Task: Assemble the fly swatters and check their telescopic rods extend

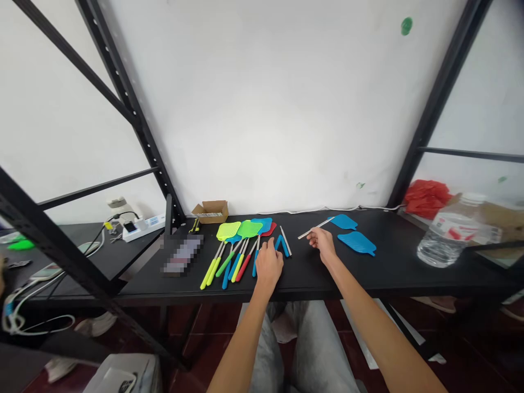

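On the black table [393, 270] lies a fan of fly swatters [239, 240] with yellow, green, blue and red heads and coloured handles. My left hand [268, 265] rests on the table with fingers curled, touching the right edge of that bunch near a blue handle [280, 243]. My right hand [323, 244] pinches the near end of a silver rod [314, 228] that reaches to a blue swatter head [344, 221]. A second loose blue swatter head [357, 243] lies just right of that hand.
A small open cardboard box [212, 210] sits by the wall. A clear plastic water bottle [448, 236] and red plastic bag [426, 196] stand at the right. Black rack posts [135, 117] frame the table. A power strip with cables [141, 225] sits on the left table.
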Available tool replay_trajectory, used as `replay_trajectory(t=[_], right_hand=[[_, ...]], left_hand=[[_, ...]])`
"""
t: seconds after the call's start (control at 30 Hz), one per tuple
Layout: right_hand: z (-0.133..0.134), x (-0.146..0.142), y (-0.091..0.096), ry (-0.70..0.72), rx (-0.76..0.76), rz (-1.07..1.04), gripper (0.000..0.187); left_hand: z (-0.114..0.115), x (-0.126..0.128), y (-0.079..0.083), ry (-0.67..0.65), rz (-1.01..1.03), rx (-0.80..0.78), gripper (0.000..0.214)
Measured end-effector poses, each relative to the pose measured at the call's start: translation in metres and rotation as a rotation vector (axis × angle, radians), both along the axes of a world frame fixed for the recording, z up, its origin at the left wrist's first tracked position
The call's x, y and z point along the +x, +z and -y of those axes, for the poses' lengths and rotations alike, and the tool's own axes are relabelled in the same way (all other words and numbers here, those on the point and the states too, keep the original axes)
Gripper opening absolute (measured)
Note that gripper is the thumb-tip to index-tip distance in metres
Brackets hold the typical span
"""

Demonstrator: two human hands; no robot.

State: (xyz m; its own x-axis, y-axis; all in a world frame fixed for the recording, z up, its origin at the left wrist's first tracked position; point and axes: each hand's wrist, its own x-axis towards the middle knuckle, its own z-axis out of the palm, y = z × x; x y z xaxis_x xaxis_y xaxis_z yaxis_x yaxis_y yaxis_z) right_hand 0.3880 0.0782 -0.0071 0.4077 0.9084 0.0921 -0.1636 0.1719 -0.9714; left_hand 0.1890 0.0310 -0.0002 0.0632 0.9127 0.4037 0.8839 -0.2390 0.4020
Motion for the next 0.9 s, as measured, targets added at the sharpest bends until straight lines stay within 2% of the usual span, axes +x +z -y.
replay_trajectory(t=[0.1,0.4,0.9], right_hand=[[-0.0036,-0.0073,-0.0046,0.012,0.056,0.002,0.021],[0.0032,-0.0067,-0.0078,0.037,0.139,0.029,0.028],[0.0038,-0.0081,-0.0072,0.062,0.150,0.132,0.032]], left_hand=[[0.0014,-0.0019,0.0007,0.017,0.052,0.036,0.048],[0.0049,-0.0064,-0.0034,-0.075,0.053,0.107,0.033],[0.0033,-0.0078,-0.0016,-0.122,0.043,0.100,0.033]])
